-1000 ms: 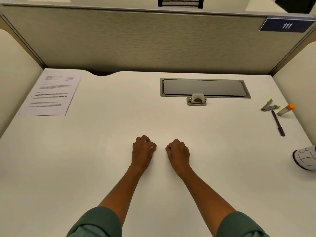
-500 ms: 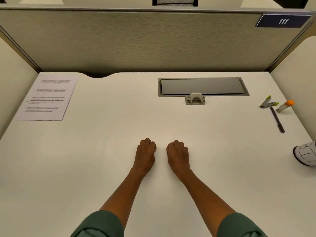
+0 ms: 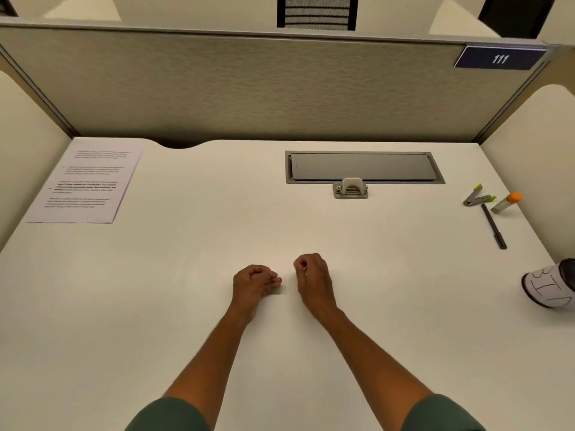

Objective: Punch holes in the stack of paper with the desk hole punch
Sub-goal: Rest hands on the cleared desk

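Paper: stack of paper (image 3: pixel 85 185) lies flat with printed text facing up, far forward and well to the left of the left hand, at the back left corner of the surface (image 3: pixel 186 290).
Punch: desk hole punch (image 3: pixel 350 188) sits well forward of both hands, slightly to the right of the right hand, its back edge touching the front rim of a grey recessed panel (image 3: pixel 364 167) — well apart from the paper.
Left hand: left hand (image 3: pixel 253 283) rests on the surface, fingers curled loosely inward, holding nothing.
Right hand: right hand (image 3: pixel 312 279) sits just beside the left, a small gap between them, fingers curled in — empty as well.
Sleeves: green sleeves (image 3: pixel 169 415) are pushed up on both forearms.
Right of the hands: a green-handled clip-like tool (image 3: pixel 477 199), an orange-capped tube (image 3: pixel 506 203) and a dark pen (image 3: pixel 494 226) lie close together, forward and far to the right of the right hand.
Far right edge: a white roll with black markings (image 3: pixel 549 286), about level with the hands, partly cut off by the frame.
Beyond the surface: a fabric partition (image 3: pixel 249 88) with a dark plate reading 111 (image 3: pixel 500 59).
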The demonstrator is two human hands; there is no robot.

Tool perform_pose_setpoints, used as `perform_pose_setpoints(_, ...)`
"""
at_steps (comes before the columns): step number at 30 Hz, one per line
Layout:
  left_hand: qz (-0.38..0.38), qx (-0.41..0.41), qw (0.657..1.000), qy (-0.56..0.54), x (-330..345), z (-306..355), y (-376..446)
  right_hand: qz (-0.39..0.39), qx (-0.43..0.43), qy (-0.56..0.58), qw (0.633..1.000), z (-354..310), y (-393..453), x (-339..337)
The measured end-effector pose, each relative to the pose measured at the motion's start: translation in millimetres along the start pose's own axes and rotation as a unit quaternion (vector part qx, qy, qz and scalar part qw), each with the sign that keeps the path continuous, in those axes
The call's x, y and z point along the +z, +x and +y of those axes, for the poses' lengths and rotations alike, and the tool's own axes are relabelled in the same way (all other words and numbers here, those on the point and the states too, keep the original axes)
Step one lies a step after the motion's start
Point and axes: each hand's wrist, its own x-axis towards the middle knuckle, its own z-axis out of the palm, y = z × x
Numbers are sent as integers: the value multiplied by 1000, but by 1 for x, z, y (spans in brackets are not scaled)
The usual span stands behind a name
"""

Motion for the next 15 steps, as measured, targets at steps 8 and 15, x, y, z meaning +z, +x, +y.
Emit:
perform_pose_setpoints(8,-20,-92,993,-65,11,5,-11,-88,-134,-117,980,-31,-14,22)
perform_pose_setpoints(15,6,-136,982,-130,3,6,-8,-107,-248,-291,918,-28,-22,27)
